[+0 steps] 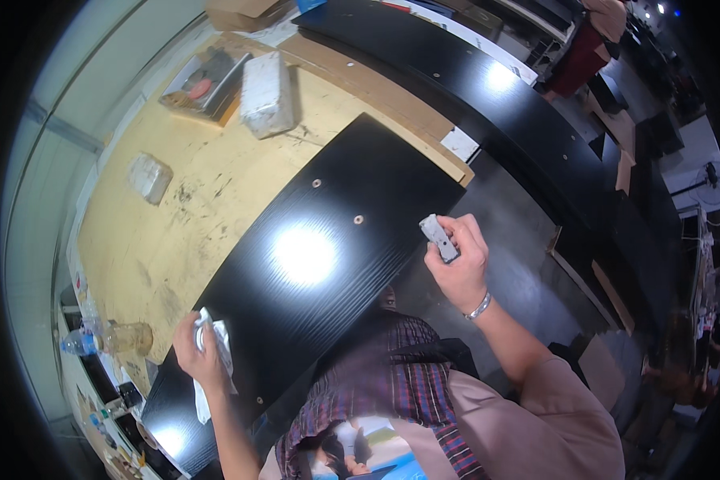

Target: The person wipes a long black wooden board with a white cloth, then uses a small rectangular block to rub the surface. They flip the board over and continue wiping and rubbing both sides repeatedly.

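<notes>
A glossy black wood-grain panel (392, 172) lies across the table in front of me, with several small round copper-coloured fittings set in its surface. My left hand (200, 360) is over the panel's near left part, its fingers closed on a crumpled white cloth (222, 352). Beyond the panel's right edge, my right hand (464, 268) pinches a small greyish-white block (438, 238) with dark spots, held apart from the panel. The block's exact kind cannot be made out.
The worn yellow tabletop (208, 200) carries a large whitish block (266, 94), a smaller wrapped block (150, 178) and an open box (204, 84). Plastic bottles (124, 338) stand at the left edge. More black panels (456, 72) lie beyond. Another person (588, 48) is far right.
</notes>
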Demonstrator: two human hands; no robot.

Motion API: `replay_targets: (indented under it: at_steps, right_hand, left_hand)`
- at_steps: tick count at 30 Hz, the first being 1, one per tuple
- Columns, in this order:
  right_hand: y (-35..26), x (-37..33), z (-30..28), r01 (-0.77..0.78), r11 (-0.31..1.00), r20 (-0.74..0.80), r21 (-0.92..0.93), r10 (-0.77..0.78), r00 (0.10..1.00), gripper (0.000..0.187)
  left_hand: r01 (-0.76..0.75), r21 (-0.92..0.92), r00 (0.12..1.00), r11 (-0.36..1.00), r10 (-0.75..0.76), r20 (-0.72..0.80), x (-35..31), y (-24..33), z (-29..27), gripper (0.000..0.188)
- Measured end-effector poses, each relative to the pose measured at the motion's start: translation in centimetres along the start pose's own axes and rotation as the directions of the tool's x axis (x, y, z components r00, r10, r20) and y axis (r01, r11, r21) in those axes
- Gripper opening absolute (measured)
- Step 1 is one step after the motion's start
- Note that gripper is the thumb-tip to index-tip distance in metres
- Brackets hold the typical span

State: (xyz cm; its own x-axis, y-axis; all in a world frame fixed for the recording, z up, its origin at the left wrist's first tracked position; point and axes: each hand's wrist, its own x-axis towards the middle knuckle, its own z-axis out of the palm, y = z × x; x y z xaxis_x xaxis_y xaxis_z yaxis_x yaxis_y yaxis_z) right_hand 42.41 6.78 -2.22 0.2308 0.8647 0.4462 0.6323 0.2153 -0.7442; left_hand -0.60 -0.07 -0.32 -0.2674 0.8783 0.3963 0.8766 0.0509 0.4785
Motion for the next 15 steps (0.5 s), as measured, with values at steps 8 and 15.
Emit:
replay_targets:
  at_steps: [8, 15]
  right_hand:
    - [-9.2, -10.1, 4.7, 0.130, 0.981, 0.101, 0.142, -0.145, 0.984, 0.037]
    - [-20.0, -21.9, 10.8, 0.164, 0.971, 0.113, 0.172, -0.185, 0.976, 0.036]
  left_hand:
    - [0.217, -0.535, 0.965, 0.816, -0.262, -0.007, -4.3, -3.0, -6.5, 0.019]
    - [0.187, -0.735, 0.898, 0.651, -0.417, -0.140, -14.6, -13.8, -23.4, 0.031]
